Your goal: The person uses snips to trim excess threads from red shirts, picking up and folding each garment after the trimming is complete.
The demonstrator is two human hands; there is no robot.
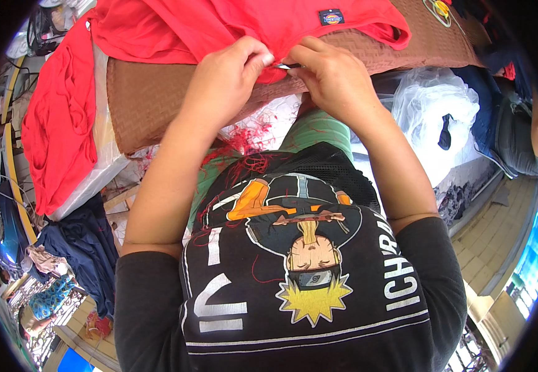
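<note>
A red garment (169, 31) with a dark label near its neckline lies over a brown textured cushion (157, 99) in front of me. My left hand (235, 74) is closed, pinching a fold of the red cloth between thumb and fingers. Close beside it, my right hand (331, 74) pinches a small metal-tipped tool (285, 66), its shiny end against the cloth at my left fingertips. The fingers hide most of this tool, so its exact kind does not show. Loose red threads (253, 139) are scattered below the cushion and over my lap.
More red cloth (61, 124) hangs at the left, above a dark blue garment (83, 248). A clear plastic bag (433, 105) sits to the right, with dark clothing beyond it. A yellowish cord (440, 11) lies at the cushion's far right corner.
</note>
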